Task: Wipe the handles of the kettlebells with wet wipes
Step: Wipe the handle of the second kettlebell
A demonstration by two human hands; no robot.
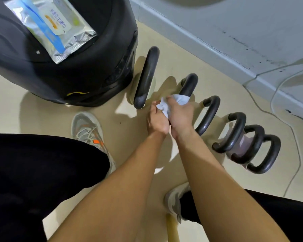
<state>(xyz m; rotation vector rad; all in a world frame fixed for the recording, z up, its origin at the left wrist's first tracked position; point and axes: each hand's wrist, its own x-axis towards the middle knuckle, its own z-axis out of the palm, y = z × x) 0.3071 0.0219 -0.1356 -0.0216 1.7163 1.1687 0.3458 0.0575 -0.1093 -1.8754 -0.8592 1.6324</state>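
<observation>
Several kettlebells stand in a row on the floor, seen from above as black handles. The second handle (189, 83) has a white wet wipe (181, 99) wrapped round its near end. My right hand (179, 114) grips that wipe on the handle. My left hand (157, 119) sits just beside it and pinches the wipe's loose crumpled end. The first handle (146, 77) lies to the left, the third handle (207, 114) to the right, and further handles (236, 131) follow toward the lower right.
A large black round object (87, 67) at the upper left carries a silver pack of wet wipes (51, 25). My shoes (87, 128) and black trousers are at the left and bottom. A grey wall base and white cables (276, 105) run along the right.
</observation>
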